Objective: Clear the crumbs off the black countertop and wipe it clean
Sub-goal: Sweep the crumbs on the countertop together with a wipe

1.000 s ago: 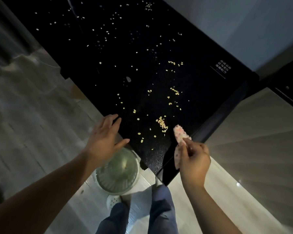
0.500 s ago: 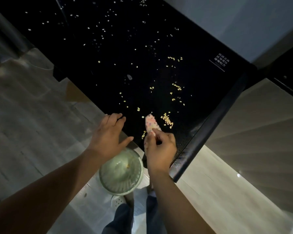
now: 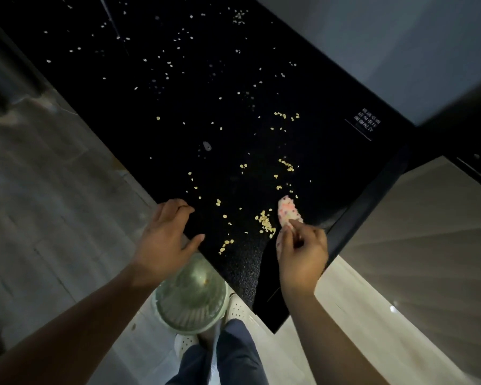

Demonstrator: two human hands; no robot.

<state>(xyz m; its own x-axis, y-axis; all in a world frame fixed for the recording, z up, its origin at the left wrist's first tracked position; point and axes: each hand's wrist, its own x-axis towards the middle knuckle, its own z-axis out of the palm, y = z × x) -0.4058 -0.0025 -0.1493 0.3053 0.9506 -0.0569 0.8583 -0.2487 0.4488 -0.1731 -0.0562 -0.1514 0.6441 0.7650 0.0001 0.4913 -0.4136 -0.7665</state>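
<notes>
One black countertop [image 3: 178, 101] fills the view from 10 o'clock round to 3 o'clock, its near corner pointing to 6 o'clock. Just below that edge, toward 6 o'clock, shows a green bowl [image 3: 190, 297]. Above it the left hand [image 3: 164, 240] lays its fingers close together on the counter's rim, thumb spread. At 4 o'clock the right hand [image 3: 300, 251] pinches a pink dotted cloth [image 3: 288, 211] on the surface. Crumbs [image 3: 265, 222] lie heaped at the cloth's 9 o'clock, others scattered toward 12.

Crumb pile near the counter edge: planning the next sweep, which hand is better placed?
Right hand: it pinches the cloth beside the pile. The left hand rests empty on the counter edge.
</notes>
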